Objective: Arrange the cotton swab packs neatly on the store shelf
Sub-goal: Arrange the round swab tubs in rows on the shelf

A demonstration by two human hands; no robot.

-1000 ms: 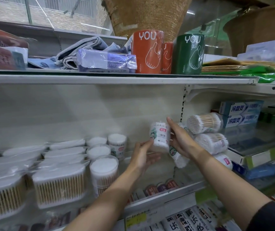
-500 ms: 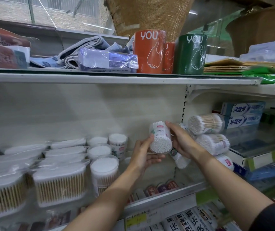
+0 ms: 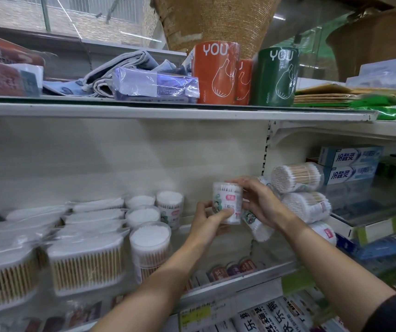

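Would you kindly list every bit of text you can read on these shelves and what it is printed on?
"YOU": orange roll, top shelf.
"YOU": green roll, top shelf.
"冷酸灵": upper toothpaste box.
"冷酸灵": lower toothpaste box.
"乐": packs below the shelf; rest unclear.
Cotton swab pack in both hands: label too blurred.
Yellow price tag: too small.

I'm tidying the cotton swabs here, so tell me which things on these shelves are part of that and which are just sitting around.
Part of the job:
held swab pack, in left hand and right hand
upright round tubs
stacked packs lying sideways
rectangular swab boxes

Just lying about:
orange roll
green roll
toothpaste boxes
folded cloth
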